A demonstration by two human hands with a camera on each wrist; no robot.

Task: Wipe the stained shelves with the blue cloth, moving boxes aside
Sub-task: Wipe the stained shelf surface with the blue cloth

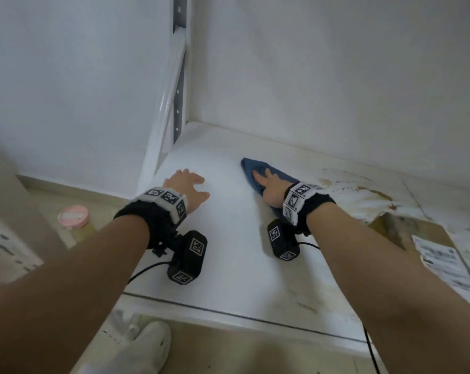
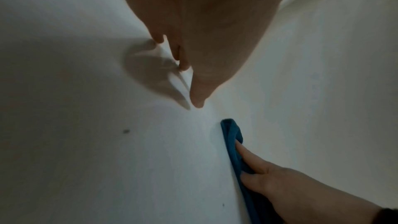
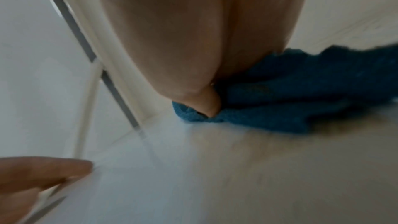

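The blue cloth (image 1: 250, 168) lies bunched on the white shelf (image 1: 228, 244), toward the back. My right hand (image 1: 269, 184) presses down on it with fingers stretched forward; the left wrist view shows the cloth (image 2: 231, 134) under those fingers (image 2: 254, 159). In the right wrist view the thumb (image 3: 210, 105) digs into the cloth's (image 3: 301, 91) near edge. My left hand (image 1: 190, 187) rests flat on bare shelf to the cloth's left, fingers spread, holding nothing. A cardboard box (image 1: 406, 233) with a white label sits at the right, behind my right forearm.
Brown stains (image 1: 376, 194) and torn white lining spread over the shelf's right side near the box. A grey perforated upright (image 1: 178, 103) stands at the back-left corner. Below on the floor are a pink-lidded tub (image 1: 73, 217) and a white shoe (image 1: 147, 344).
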